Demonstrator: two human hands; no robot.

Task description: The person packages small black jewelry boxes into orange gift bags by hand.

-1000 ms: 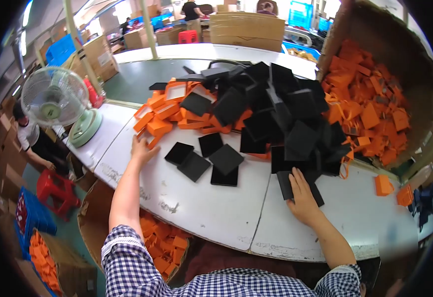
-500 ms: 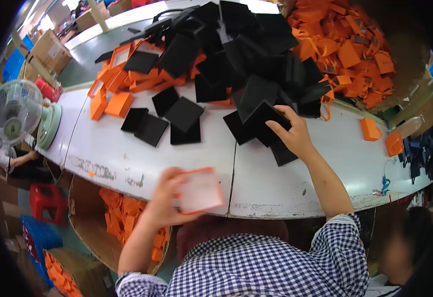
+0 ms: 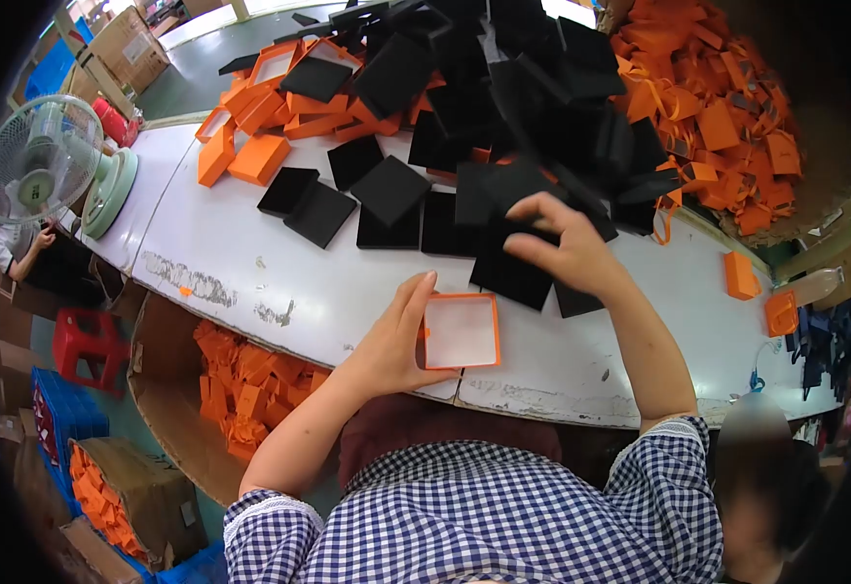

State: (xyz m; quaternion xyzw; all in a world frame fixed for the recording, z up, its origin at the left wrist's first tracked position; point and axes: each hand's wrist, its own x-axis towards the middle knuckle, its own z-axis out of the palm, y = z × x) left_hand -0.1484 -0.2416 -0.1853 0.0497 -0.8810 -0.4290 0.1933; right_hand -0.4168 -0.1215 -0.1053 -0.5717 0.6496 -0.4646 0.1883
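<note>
A shallow square orange box with a white inside rests at the table's front edge, its hollow side up. My left hand grips it from the left, fingers along its side and thumb at the lower edge. My right hand hovers over the black square pieces, thumb and fingers apart with a gap between them. Just below the thumb lies a black square piece. More flat black squares, among them one piece, lie left of it. Behind rises a large pile of black pieces.
Orange boxes lie at the pile's left. A big carton of orange pieces stands behind right, and another carton sits below the table's front left. A fan is on the left; a person's blurred head is at lower right.
My left hand has brought the orange box rightward and up onto the table edge. My right hand has let go of the black square it gripped. The view has shifted slightly.
</note>
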